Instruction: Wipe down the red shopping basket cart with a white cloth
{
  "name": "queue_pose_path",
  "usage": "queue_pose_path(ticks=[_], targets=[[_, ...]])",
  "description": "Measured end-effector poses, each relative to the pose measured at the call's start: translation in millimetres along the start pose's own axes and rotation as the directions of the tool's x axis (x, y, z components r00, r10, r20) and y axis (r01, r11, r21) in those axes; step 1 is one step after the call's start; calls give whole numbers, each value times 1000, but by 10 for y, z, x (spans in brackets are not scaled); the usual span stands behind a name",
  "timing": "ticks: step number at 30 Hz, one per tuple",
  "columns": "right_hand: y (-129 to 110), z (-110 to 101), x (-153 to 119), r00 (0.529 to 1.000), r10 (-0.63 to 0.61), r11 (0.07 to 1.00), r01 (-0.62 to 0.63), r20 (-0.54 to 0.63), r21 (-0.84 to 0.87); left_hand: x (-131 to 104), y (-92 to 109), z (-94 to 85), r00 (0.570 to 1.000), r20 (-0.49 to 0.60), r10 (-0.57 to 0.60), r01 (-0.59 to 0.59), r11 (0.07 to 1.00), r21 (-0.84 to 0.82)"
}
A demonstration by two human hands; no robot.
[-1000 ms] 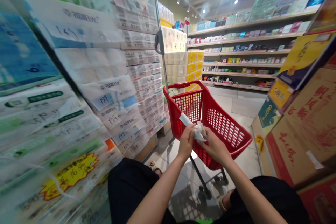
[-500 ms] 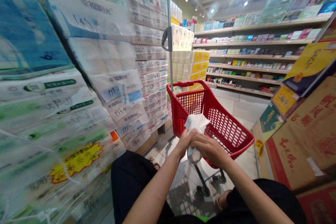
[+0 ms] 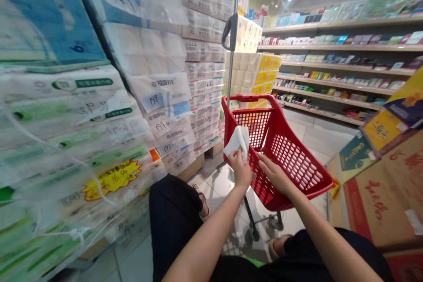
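My left hand (image 3: 241,168) pinches the white tissue (image 3: 237,142), which rises up-left from my fingers against the red cart (image 3: 297,163) wall; my right hand (image 3: 272,174), empty and loosely spread, rests just beside.

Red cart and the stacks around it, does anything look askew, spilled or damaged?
Nothing stands out. The red cart stands upright, the tissue packs are stacked in order, and nothing shows spilled on the floor. The left hand holds a white cloth at the cart's rim.

A white cloth (image 3: 237,141) against a red mesh-patterned cart (image 3: 291,163) (yellow starburst tag (image 3: 112,179), perhaps a price sign).
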State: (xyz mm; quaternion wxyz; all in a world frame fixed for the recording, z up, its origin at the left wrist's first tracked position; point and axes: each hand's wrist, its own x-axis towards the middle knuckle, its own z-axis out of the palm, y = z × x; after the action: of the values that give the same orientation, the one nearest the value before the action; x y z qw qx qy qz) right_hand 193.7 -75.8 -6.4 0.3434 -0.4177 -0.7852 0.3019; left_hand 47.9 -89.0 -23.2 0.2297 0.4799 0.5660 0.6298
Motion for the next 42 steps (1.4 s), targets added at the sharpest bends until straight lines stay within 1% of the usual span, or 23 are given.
queue_pose_path(ticks=[2, 3, 5, 8, 10, 11, 12, 14, 17, 20, 22, 23, 25, 28, 30, 31, 32, 33, 35, 37, 39, 41, 42], targets=[[-3, 41, 5, 999, -2, 999, 4, -40, 41, -191, 13, 178, 993, 93, 66, -61, 996, -62], [1, 48, 9, 999, -3, 999, 6, -51, 52, -298, 7, 242, 987, 119, 108, -96, 990, -102], [17, 45, 16, 998, -4, 998, 8, -63, 62, -527, -25, 313, 975, 163, 153, -129, 980, -150], [35, 27, 20, 998, 7, 998, -3, -70, 66, -858, -69, 313, 959, 247, 140, -101, 982, -162], [25, 21, 17, 998, 21, 998, -17, -63, 68, -1001, -58, 291, 955, 271, 118, -74, 983, -169], [15, 21, 13, 998, 26, 997, -21, -60, 74, -1031, -37, 285, 956, 269, 114, -67, 982, -177], [5, 21, 10, 998, 29, 996, -24, -61, 82, -1027, -11, 284, 959, 260, 113, -64, 980, -188], [-5, 24, 5, 997, 33, 995, -25, -75, 100, -916, 46, 299, 965, 234, 117, -66, 975, -214], [26, 32, 10, 995, 56, 991, -46, -80, 122, -548, 89, 352, 976, 182, 117, -74, 971, -227], [78, 42, 31, 991, 114, 981, -102, -64, 166, -151, 73, 404, 986, 129, 101, -72, 975, -212], [90, 46, 46, 989, 135, 973, -122, -56, 195, -26, 53, 419, 990, 109, 91, -66, 975, -214], [83, 45, 52, 989, 135, 972, -121, -57, 201, -35, 46, 418, 991, 104, 84, -59, 974, -219], [46, 36, 54, 992, 113, 978, -100, -59, 183, -205, 37, 399, 992, 104, 67, -40, 971, -238], [-45, 1, 31, 998, 54, 993, -52, -22, 110, -724, 35, 344, 989, 143, 47, -7, 963, -268], [-100, -30, 3, 998, 63, 995, -63, 1, 74, -1058, 36, 318, 975, 215, 53, 10, 960, -280], [-118, -43, -12, 997, 79, 994, -80, 6, 68, -1167, 36, 317, 970, 235, 58, 12, 958, -286], [-127, -54, -26, 996, 94, 993, -94, 10, 70, -1222, 36, 325, 966, 250, 58, 16, 958, -287], [-126, -63, -37, 995, 101, 992, -102, 13, 78, -1217, 35, 343, 966, 252, 56, 19, 959, -284], [-95, -69, -50, 995, 98, 990, -99, 14, 102, -1039, 28, 398, 978, 208, 31, 26, 964, -265], [-37, -68, -51, 995, 96, 988, -96, -1, 118, -708, 13, 455, 993, 118, 11, 17, 971, -238], [22, -65, -42, 995, 97, 987, -96, -7, 126, -350, -15, 482, 997, 76, 35, -18, 976, -218], [56, -64, -30, 995, 96, 987, -95, 0, 133, -93, -56, 468, 996, 76, 36, -19, 979, -205], [59, -64, -23, 995, 98, 986, -98, 7, 134, -32, -81, 448, 996, 85, 36, -18, 979, -204]])
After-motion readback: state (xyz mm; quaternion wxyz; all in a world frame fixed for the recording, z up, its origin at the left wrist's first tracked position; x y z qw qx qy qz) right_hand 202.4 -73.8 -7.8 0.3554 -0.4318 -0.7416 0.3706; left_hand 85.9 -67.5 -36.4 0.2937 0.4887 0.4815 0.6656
